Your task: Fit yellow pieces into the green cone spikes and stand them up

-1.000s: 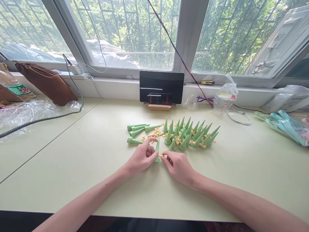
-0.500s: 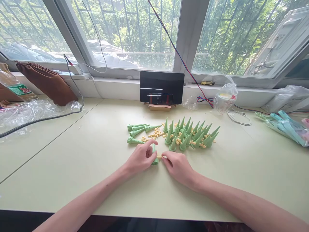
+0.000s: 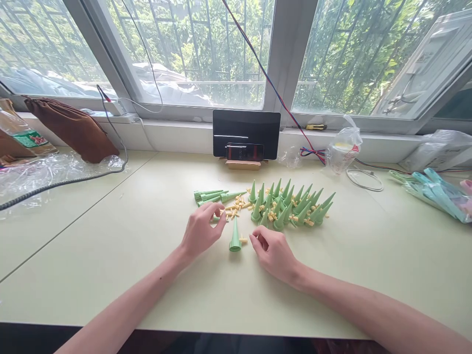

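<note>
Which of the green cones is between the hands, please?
The lone green cone between the left hand and right hand, with its open base toward the camera and a yellow piece at its side; the other green cones are farther back.

Green cone (image 3: 235,242) lies on table (image 3: 221,295), yellow peg (image 3: 244,240) at its right side, right hand (image 3: 273,248) just beside peg, left hand (image 3: 202,227) near peg pile (image 3: 235,212), cone group (image 3: 279,221) at right, tablet (image 3: 247,124) and phone (image 3: 250,152) behind

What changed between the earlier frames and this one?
The left hand let go of the green cone and moved left, beside the loose yellow pieces. The right hand released the yellow piece at the cone's side. The clustered cones and black screen stayed put.
</note>
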Motion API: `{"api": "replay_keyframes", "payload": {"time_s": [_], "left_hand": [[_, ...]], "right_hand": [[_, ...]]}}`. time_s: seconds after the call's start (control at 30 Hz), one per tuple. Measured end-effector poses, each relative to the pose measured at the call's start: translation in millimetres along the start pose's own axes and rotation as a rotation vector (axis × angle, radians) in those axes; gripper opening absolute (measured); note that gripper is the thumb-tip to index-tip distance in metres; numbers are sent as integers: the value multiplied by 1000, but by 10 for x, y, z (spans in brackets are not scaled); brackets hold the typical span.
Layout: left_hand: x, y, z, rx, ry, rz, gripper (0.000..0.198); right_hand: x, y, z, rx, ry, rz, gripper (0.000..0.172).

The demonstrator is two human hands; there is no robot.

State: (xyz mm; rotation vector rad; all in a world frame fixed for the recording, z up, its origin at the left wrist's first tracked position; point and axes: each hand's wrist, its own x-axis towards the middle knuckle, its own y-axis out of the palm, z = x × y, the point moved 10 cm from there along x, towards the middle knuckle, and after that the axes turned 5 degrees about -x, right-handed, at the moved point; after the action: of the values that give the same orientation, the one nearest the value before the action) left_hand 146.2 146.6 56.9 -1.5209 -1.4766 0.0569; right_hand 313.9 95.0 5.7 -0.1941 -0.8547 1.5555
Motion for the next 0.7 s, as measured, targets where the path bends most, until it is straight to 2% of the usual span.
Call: {"api": "replay_keyframes", "payload": {"time_s": [0.1, 0.27, 0.7], "left_hand": [[42, -14, 16, 127, 65, 11, 9], [58, 30, 168, 273, 22, 74, 8], [50, 121, 361, 249, -93, 139, 20]], "right_hand": [[3, 5, -5, 10, 1, -2, 25], [6, 2, -10, 23, 1, -8, 27], [6, 0, -19, 20, 6, -13, 27]]}}
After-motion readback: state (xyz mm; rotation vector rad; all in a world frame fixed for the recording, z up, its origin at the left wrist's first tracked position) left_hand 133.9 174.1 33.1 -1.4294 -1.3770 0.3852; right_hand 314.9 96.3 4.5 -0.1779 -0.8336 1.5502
